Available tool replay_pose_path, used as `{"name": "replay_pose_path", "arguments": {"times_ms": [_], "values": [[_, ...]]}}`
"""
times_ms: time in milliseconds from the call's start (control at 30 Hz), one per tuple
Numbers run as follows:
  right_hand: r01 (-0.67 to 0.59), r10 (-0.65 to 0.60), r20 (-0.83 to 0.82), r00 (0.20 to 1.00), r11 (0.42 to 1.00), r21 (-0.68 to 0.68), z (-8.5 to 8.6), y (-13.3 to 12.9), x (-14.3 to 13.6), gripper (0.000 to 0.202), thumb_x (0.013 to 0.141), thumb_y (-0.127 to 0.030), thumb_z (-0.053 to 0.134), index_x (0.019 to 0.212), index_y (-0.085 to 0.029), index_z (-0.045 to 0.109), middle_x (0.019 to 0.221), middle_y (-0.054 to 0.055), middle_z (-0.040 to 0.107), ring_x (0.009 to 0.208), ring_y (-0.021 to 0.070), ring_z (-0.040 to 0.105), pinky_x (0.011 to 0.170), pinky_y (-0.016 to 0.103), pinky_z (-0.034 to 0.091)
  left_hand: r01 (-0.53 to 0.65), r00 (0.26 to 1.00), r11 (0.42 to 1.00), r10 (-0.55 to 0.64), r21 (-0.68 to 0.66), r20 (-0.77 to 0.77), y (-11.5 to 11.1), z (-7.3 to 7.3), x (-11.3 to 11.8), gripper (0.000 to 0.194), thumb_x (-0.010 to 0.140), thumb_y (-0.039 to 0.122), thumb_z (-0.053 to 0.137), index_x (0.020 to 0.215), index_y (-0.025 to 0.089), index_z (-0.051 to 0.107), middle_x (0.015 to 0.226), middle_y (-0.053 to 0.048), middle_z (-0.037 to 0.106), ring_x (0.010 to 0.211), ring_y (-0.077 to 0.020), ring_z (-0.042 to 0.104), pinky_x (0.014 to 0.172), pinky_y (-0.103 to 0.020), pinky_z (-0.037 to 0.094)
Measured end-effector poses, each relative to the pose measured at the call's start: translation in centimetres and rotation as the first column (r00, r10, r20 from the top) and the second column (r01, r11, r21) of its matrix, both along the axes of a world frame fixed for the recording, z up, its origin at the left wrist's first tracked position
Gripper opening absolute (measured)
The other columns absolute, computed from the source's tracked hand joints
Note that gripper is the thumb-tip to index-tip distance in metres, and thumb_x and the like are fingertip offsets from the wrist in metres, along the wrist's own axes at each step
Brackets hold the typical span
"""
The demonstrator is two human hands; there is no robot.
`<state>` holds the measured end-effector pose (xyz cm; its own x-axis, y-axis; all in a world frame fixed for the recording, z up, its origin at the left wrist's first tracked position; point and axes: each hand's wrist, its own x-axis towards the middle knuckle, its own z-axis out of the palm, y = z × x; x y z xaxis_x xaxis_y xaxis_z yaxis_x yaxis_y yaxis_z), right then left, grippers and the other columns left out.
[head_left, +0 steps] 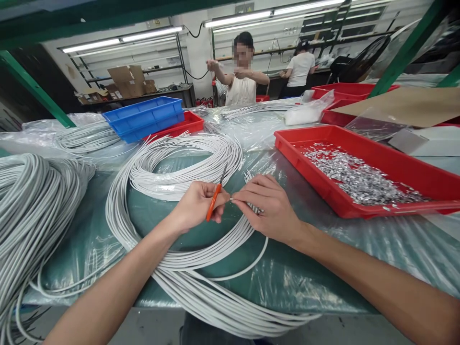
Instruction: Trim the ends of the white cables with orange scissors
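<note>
My left hand is closed around a small tool with an orange handle and a thin dark tip pointing up and away; its exact kind I cannot make out. The left fingertips meet those of my right hand at a tiny cable end. My right hand is closed in a pinch on that end, and one grey cable curves down from beneath it. Other cable ends show behind and under the right fingers. Both hands are above a large coil of grey cable on the plastic-covered table.
A red tray holding many small shiny metal pieces stands at the right. A thick cable bundle lies left. A blue bin rests partly on a red one behind the coil. Across the table a person has both arms raised.
</note>
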<state>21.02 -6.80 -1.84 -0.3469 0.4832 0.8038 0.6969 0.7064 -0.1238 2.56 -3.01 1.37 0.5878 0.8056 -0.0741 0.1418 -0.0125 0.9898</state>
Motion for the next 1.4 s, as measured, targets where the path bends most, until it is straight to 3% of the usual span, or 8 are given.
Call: {"name": "replay_pose_path", "arguments": {"times_ms": [233, 633, 733, 833, 933, 1100, 1200, 1400], "values": [[0.029, -0.060, 0.141, 0.988, 0.976, 0.217, 0.7, -0.4, 0.2, 0.009, 0.083, -0.009, 0.065, 0.088, -0.016, 0.068, 0.071, 0.002, 0.070, 0.069, 0.0171, 0.052, 0.065, 0.034, 0.033, 0.082, 0.984, 0.990, -0.062, -0.117, 0.167, 0.4, -0.4, -0.5, 0.034, 0.077, 0.024, 0.069, 0.050, 0.013, 0.051, 0.047, 0.003, 0.050, 0.040, -0.0061, 0.049, 0.046, -0.021, 0.037], [-0.037, 0.021, -0.096, 0.995, 0.986, -0.163, 0.8, -0.7, -0.2, 0.014, 0.088, -0.016, 0.058, 0.076, -0.017, 0.066, 0.067, 0.003, 0.064, 0.068, 0.0165, 0.049, 0.070, 0.034, 0.036, 0.077, 0.997, 0.985, -0.081, 0.151, 0.015, 0.1, 0.1, -0.5, 0.022, 0.077, 0.032, 0.071, 0.074, 0.013, 0.062, 0.050, 0.004, 0.055, 0.042, -0.0070, 0.051, 0.042, -0.017, 0.034], [-0.247, 0.093, -0.336, 0.937, 0.859, -0.449, 1.1, -0.3, 0.4, 0.018, 0.087, -0.024, 0.060, 0.072, -0.017, 0.067, 0.065, 0.002, 0.062, 0.064, 0.0155, 0.049, 0.066, 0.032, 0.038, 0.091, 0.996, 0.974, -0.092, 0.207, -0.005, -0.3, 0.0, -0.3, 0.021, 0.078, 0.033, 0.069, 0.076, 0.014, 0.061, 0.051, 0.004, 0.054, 0.044, -0.0077, 0.051, 0.044, -0.018, 0.035], [-0.488, 0.035, -0.576, 0.817, 0.574, -0.657, 1.1, 0.3, 0.9, 0.020, 0.079, -0.030, 0.064, 0.067, -0.015, 0.066, 0.062, 0.002, 0.060, 0.060, 0.0141, 0.047, 0.059, 0.028, 0.034, 0.077, 0.997, 0.940, -0.061, 0.332, -0.057, -0.7, -0.4, -0.2, 0.019, 0.079, 0.030, 0.067, 0.072, 0.015, 0.058, 0.056, 0.003, 0.052, 0.051, -0.0080, 0.049, 0.050, -0.020, 0.037], [-0.630, -0.061, -0.700, 0.712, 0.385, -0.674, 0.9, 0.7, 1.0, 0.022, 0.074, -0.032, 0.066, 0.061, -0.014, 0.064, 0.059, 0.001, 0.056, 0.058, 0.0121, 0.042, 0.058, 0.028, 0.030, 0.069, 0.992, 0.860, -0.005, 0.505, -0.127, -0.8, -0.9, -0.2, 0.018, 0.082, 0.029, 0.062, 0.072, 0.015, 0.058, 0.061, 0.002, 0.053, 0.057, -0.0086, 0.045, 0.057, -0.022, 0.038], [-0.771, -0.140, -0.798, 0.586, 0.204, -0.603, 0.5, 0.7, 0.4, 0.034, 0.074, -0.040, 0.070, 0.056, -0.014, 0.057, 0.052, -0.004, 0.039, 0.052, 0.0091, 0.030, 0.054, 0.027, 0.020, 0.093, 0.979, 0.760, 0.048, 0.643, -0.199, -0.5, -1.1, -0.5, 0.017, 0.085, 0.029, 0.055, 0.078, 0.015, 0.060, 0.066, 0.001, 0.053, 0.061, -0.0102, 0.042, 0.060, -0.022, 0.037], [-0.810, -0.167, -0.823, 0.543, 0.158, -0.565, 0.2, 0.6, 0.0, 0.037, 0.075, -0.042, 0.071, 0.056, -0.015, 0.054, 0.047, -0.008, 0.025, 0.048, 0.0081, 0.023, 0.051, 0.028, 0.016, 0.122, 0.966, 0.722, 0.072, 0.681, -0.249, -0.2, -1.3, -0.7, 0.011, 0.083, 0.024, 0.056, 0.077, 0.015, 0.059, 0.067, 0.001, 0.053, 0.061, -0.0103, 0.042, 0.060, -0.022, 0.037], [-0.770, -0.150, -0.813, 0.563, 0.263, -0.581, -0.3, 0.6, 0.0, 0.038, 0.078, -0.046, 0.070, 0.060, -0.015, 0.057, 0.046, -0.009, 0.026, 0.046, 0.0074, 0.023, 0.050, 0.027, 0.019, 0.108, 0.970, 0.751, 0.065, 0.652, -0.235, 0.0, -1.1, -0.9, 0.009, 0.081, 0.023, 0.059, 0.075, 0.016, 0.060, 0.064, 0.002, 0.056, 0.060, -0.0098, 0.046, 0.059, -0.022, 0.038]]}}
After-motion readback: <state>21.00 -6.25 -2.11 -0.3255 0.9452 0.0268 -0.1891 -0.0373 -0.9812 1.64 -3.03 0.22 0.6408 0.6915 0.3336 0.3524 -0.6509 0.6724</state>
